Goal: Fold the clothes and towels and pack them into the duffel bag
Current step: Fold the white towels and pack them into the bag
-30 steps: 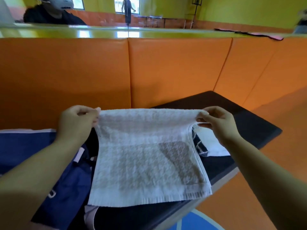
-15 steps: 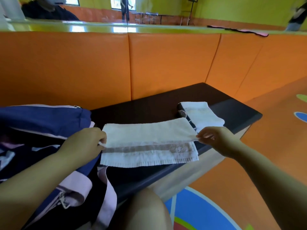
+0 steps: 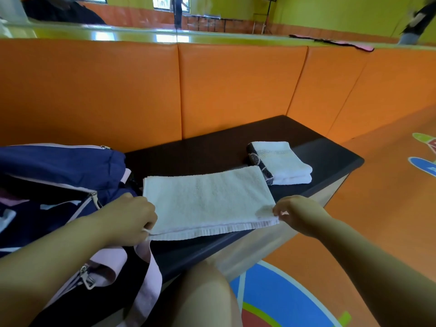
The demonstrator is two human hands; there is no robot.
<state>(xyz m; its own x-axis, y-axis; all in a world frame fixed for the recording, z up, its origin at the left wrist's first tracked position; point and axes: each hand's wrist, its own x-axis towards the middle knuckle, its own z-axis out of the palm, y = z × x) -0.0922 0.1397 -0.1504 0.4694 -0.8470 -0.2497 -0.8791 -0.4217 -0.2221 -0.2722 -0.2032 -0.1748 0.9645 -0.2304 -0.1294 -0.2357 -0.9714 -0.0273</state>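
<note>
The white towel point(image 3: 207, 199) is lying folded in half on the dark bench point(image 3: 330, 159); left hand point(image 3: 132, 220) and right hand point(image 3: 299, 214) are pinching its near corners, likely preparing another fold before the duffel bag point(image 3: 59, 168).

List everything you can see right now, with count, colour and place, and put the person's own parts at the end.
Towel being folded: one, white, flat on the bench between the two hands.
Folded towel: one, white with a dark patterned edge, on the bench beyond the first towel.
Duffel bag: one, navy with pale pink trim and strap, open, at the left end of the bench.
Bench: one, dark top, against the wall.
Wall padding: orange panels behind the bench.
Floor: orange with coloured markings, at right.
Left hand: pinching the towel's near left corner.
Right hand: at the towel's near right corner.
Knee: one, bottom centre.
</note>
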